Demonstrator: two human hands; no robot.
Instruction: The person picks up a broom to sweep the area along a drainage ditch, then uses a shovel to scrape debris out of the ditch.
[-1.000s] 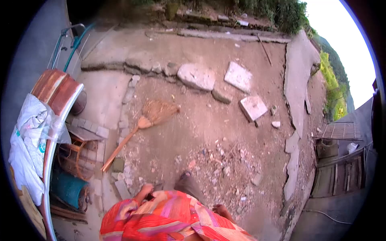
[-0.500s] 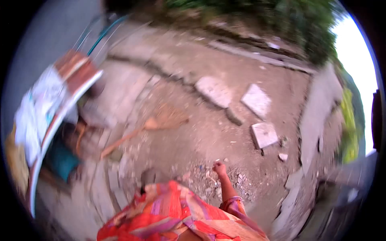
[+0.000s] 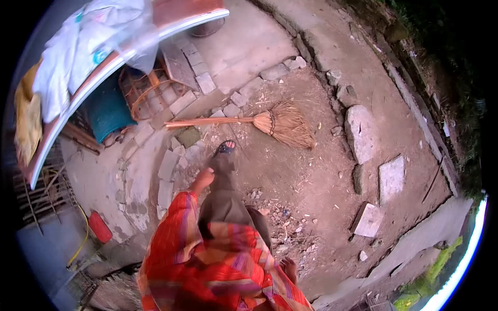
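My left hand hangs beside my dark trouser leg, with its fingers curled and nothing seen in them. Low on the other side, my right hand hangs by the red patterned cloth I wear; it is small and blurred, so its grip is unclear. A straw broom lies on the dirt ahead, with its handle pointing left and its bristles fanned out to the right. Both hands are apart from it. My sandalled foot is just below the broom handle.
Stone slabs lie on the dirt at right. A raised board bears white sacks at upper left. Beneath it are an orange-framed rack and a teal object. Rubble lies near my right side.
My view has swung left, so the broom and board appear farther right and higher. My left hand and forward foot have come into view. The broom still lies on the ground.
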